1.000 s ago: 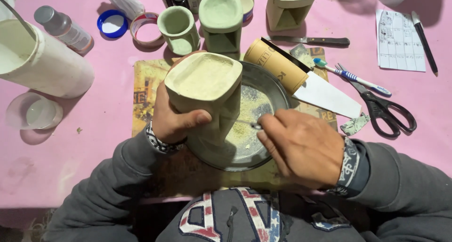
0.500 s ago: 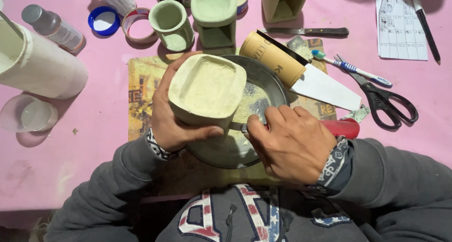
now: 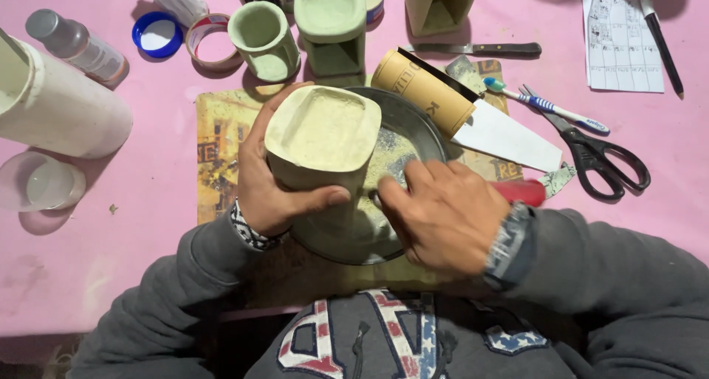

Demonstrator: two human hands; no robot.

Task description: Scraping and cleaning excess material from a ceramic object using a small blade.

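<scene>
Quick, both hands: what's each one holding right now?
Left hand: closed around the pale green block, held over the metal pan.
Right hand: closed on a red-handled tool, tip against the block.

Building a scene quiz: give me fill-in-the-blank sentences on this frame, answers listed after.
1. The left hand grips a pale green squarish ____.
2. It is held over a round grey metal ____.
3. Black-handled ____ lie on the pink tablecloth, right of the right hand.
Answers: pot; pan; scissors
</scene>
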